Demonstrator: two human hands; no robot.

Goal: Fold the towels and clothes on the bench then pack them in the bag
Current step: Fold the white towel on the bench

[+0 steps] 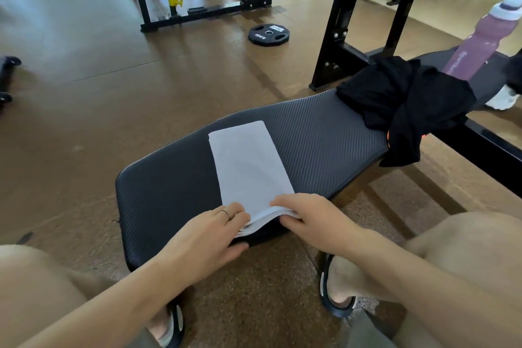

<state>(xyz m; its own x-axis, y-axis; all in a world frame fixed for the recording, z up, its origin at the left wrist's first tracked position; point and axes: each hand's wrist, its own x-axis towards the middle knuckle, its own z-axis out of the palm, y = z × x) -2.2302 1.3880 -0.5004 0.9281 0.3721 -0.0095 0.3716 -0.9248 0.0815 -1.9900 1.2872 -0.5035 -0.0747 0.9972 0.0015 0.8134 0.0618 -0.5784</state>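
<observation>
A white towel (248, 167), folded into a long narrow strip, lies lengthwise on the black padded bench (324, 135). My left hand (209, 237) and my right hand (308, 217) both pinch the towel's near end at the bench's front edge, lifting its layered edge slightly. A crumpled heap of black clothes (404, 104) with a bit of orange trim sits farther along the bench to the right, partly hanging over its side. No bag is in view.
A pink water bottle (477, 45) stands on the bench's far end. A 10 kg weight plate (268, 34) lies on the brown floor beyond. Black rack frames (336, 22) stand behind. My knees and sandalled feet flank the bench's near end.
</observation>
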